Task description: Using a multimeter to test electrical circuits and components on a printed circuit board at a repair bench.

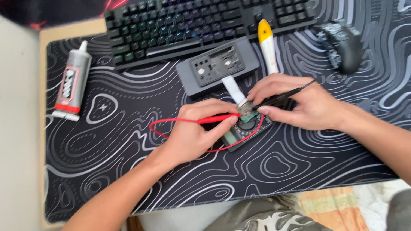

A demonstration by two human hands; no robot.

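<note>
The fingers (222, 119) of the left hand (195, 132) are pinched together on a red probe (216, 119), its tip aimed at a small green circuit board (247, 112); the right hand (299, 102) has its fingers closed on a black probe (278, 97) that meets the same board from the other side. The board sits between the two hands, over a dark multimeter (245, 130) that lies on the patterned mat (128, 141) covering the surface, and a white ribbon strip (233, 87) runs from the board up to a grey box (218, 66). The red lead (171, 128) loops out under the left wrist and back toward the meter. Farther off lie a keyboard (205, 21), a white and yellow tool (267, 45), a mouse (342, 45) and a glue tube (72, 83) at the left. The likeliest slip, as I judge it, is a probe tip skating off its tiny pad and bridging two contacts, since the board looks loose and is steadied only by the tips. A tug on the looped lead by the left forearm could also drag the meter and shift the board, straining the ribbon.
</note>
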